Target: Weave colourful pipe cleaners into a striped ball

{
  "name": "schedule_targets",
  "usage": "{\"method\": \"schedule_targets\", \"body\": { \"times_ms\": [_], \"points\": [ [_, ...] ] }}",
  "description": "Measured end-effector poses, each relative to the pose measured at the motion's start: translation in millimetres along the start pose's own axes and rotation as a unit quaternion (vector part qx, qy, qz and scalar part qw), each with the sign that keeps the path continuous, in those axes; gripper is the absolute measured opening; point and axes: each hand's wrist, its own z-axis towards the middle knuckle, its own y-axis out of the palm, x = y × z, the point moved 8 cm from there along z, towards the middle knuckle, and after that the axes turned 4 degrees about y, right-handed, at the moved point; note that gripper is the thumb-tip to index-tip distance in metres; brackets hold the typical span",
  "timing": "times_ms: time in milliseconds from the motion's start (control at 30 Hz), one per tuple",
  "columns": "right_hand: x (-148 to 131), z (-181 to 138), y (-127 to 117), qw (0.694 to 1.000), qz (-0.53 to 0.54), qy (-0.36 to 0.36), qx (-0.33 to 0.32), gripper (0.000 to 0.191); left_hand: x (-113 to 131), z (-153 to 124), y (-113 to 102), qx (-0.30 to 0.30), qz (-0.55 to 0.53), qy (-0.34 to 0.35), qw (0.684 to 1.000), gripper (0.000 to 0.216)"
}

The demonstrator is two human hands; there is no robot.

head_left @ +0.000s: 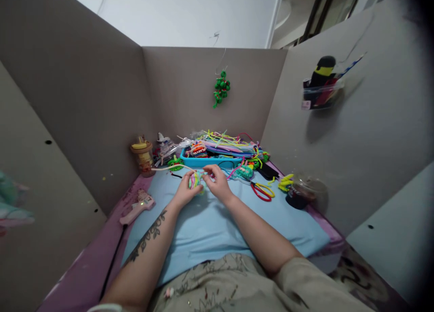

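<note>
My left hand (185, 192) and my right hand (219, 183) meet over the far part of a light blue mat (210, 221). Between them sits a small multicoloured pipe-cleaner piece (197, 181) in green, pink and yellow. Both hands have their fingers curled round it. A cream pipe cleaner (169, 168) runs from the piece to the left. Just beyond the hands stands a blue tray (203, 162) heaped with coloured pipe cleaners (225, 142).
A pink glue gun (137, 207) lies at the mat's left edge, a small yellow-lidded jar (143, 154) behind it. Red-handled scissors (261, 191) and a dark lidded cup (300, 193) are to the right. Grey partition walls enclose the desk; a green ornament (221, 88) hangs on the back wall.
</note>
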Motion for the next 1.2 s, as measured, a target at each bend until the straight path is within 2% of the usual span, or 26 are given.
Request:
{"method": "schedule_targets", "body": {
  "times_ms": [67,133,200,267,333,400,467,533,567,633,733,800,833,900,1000,1067,1100,1200],
  "points": [
    [-14.7,7.4,8.3,0.997,-0.052,-0.037,-0.044,0.019,10.1,-1.1,3.3,-0.013,0.054,0.06,0.997,0.056],
    [-18.4,16.6,14.6,0.995,-0.069,-0.024,-0.067,0.011,16.9,-3.5,9.1,-0.041,0.086,0.097,0.991,0.052],
    [-16.8,27.3,12.8,0.997,-0.062,0.009,-0.053,0.006,21.2,-6.1,14.1,-0.067,0.106,0.117,0.985,0.05],
    [-18.6,36.9,4.1,0.998,-0.058,0.011,-0.023,0.005,23.1,-8.0,16.5,-0.08,0.116,0.123,0.982,0.052],
    [-28.2,42.7,-5.6,0.997,-0.071,-0.042,-0.006,0.011,20.7,-8.2,15.9,-0.079,0.112,0.107,0.985,0.055],
    [-43.2,41.8,-9.4,0.984,-0.109,-0.138,-0.026,0.022,14.3,-7.3,14.1,-0.075,0.105,0.072,0.989,0.058],
    [-54.3,32.1,2.1,0.943,-0.184,-0.248,-0.122,0.029,8.2,-6.7,14.1,-0.083,0.105,0.044,0.99,0.059],
    [-53.5,19.2,15.8,0.876,-0.277,-0.328,-0.218,0.029,7.4,-6.9,15.7,-0.099,0.109,0.046,0.988,0.057],
    [-49.5,15.9,19.3,0.845,-0.321,-0.35,-0.244,0.027,9.5,-7.4,17.1,-0.109,0.111,0.059,0.986,0.057],
    [-39.5,19.4,18.3,0.808,-0.391,-0.363,-0.25,0.021,16.7,-9.8,21.1,-0.133,0.114,0.095,0.98,0.059],
    [-24.3,35.3,6.9,0.787,-0.44,-0.363,-0.236,0.019,25.5,-13.9,26.3,-0.165,0.12,0.127,0.971,0.061],
    [-14.5,48.0,-4.5,0.793,-0.443,-0.35,-0.228,0.021,27.4,-14.7,26.7,-0.169,0.126,0.131,0.969,0.059],
    [-11.1,55.9,-13.1,0.809,-0.439,-0.331,-0.205,0.021,27.3,-14.5,26.3,-0.166,0.13,0.132,0.969,0.059],
    [-9.2,70.1,-34.0,0.863,-0.401,-0.278,-0.13,0.022,24.8,-12.8,24.4,-0.15,0.142,0.134,0.969,0.059],
    [-11.9,75.2,-57.6,0.949,-0.259,-0.176,-0.043,0.022,17.0,-8.0,17.3,-0.098,0.174,0.124,0.972,0.059],
    [-12.3,69.5,-58.7,0.985,-0.14,-0.089,-0.039,0.017,13.7,-5.7,12.6,-0.063,0.193,0.126,0.971,0.059],
    [-10.8,65.0,-54.1,0.994,-0.082,-0.035,-0.057,0.015,13.4,-5.2,10.6,-0.048,0.2,0.132,0.97,0.059],
    [-7.6,49.0,-34.7,0.985,0.075,0.106,-0.113,0.021,16.1,-5.5,6.1,-0.012,0.212,0.161,0.964,0.059]
  ]
}}
